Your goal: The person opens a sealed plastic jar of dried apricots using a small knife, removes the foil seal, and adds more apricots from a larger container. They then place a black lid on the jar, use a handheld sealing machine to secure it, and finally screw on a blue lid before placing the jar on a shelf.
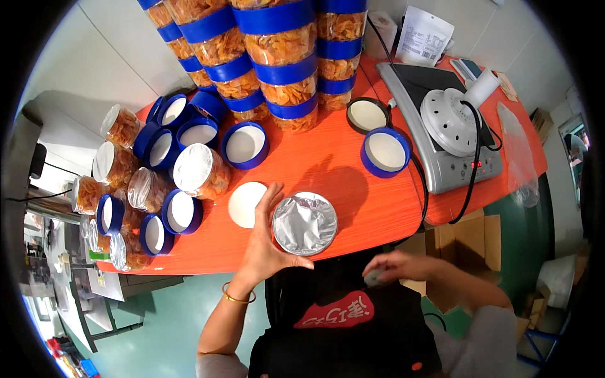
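Note:
A round jar with a crinkled silver foil top (305, 224) is near the front edge of the orange table (302, 146). My left hand (267, 241) curves around its left and near sides, fingers along the left and thumb below the rim. Foil hides what the jar contains. My right hand (397, 267) is in front of my apron (340, 345), its fingers closed on a small whitish thing (375, 278), too blurred to name. Just left of the jar a white disc (247, 205) lies flat, partly behind my left fingers. A foil-topped clear jar (201, 171) of orange chips stands farther left.
Blue-lidded jars (288, 66) of orange chips rise in tall stacks at the back. Loose blue lids (245, 145) and more jars (116, 164) crowd the left. At right, a white corded perforated head (449, 122) rests on a grey appliance (439, 170). A cardboard box (468, 241) sits below.

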### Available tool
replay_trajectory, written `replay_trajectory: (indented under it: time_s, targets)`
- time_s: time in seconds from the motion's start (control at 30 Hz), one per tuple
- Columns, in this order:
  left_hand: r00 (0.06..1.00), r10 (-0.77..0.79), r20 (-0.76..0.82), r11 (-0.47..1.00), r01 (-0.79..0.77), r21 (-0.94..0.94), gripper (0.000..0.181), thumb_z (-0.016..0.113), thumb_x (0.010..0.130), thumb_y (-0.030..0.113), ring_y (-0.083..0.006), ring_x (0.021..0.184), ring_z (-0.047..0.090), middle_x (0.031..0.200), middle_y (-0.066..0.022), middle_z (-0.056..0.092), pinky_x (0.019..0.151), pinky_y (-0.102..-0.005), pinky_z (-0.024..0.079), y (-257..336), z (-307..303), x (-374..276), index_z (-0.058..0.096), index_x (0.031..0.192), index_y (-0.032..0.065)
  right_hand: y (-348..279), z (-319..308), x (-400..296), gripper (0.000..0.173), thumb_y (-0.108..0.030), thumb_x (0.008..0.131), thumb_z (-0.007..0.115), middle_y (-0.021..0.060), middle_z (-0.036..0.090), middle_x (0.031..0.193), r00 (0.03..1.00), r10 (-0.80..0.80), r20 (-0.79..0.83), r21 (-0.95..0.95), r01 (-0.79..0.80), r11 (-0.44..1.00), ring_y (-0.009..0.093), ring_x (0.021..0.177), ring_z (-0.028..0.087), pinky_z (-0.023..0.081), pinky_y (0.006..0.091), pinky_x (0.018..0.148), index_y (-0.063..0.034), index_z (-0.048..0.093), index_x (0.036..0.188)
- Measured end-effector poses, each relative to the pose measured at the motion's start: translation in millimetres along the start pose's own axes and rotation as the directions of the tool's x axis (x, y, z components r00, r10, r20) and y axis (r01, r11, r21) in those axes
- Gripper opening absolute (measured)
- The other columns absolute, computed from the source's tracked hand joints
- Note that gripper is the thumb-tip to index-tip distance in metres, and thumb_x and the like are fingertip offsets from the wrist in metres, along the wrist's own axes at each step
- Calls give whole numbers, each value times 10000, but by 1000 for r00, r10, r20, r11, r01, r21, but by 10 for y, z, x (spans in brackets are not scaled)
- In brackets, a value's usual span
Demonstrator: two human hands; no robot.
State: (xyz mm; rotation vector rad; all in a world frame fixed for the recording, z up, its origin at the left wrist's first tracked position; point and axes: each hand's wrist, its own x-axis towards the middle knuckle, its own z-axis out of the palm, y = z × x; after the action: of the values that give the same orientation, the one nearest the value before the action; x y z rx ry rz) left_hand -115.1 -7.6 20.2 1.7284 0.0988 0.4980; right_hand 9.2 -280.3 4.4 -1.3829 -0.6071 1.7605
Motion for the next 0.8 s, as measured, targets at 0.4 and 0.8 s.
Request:
replay_trajectory:
  time_s: [0.4, 0.8]
  targets:
    - [917, -50, 396, 548, -307, 778, 882, 847, 381, 332, -301, 786, 595, 962, -131, 548, 642, -359, 502, 803, -94, 318, 474, 1121, 32, 423, 515, 812, 218, -142, 878, 419, 235, 566, 1031, 948, -224, -225, -897, -111, 428, 376, 916, 585, 508, 443, 720, 52, 507, 923]
    - [890, -76, 450, 603, -319, 731, 761, 843, 456, 267, -320, 751, 583, 910, -127, 514, 632, -378, 493, 766, -137, 404, 501, 1084, 6, -925, 188, 424, 953, -159, 596, 806, 168, 394, 1313, 483, -858, -176, -825, 402, 396, 321, 1200, 409, 356, 390, 986, -36, 248, 1358]
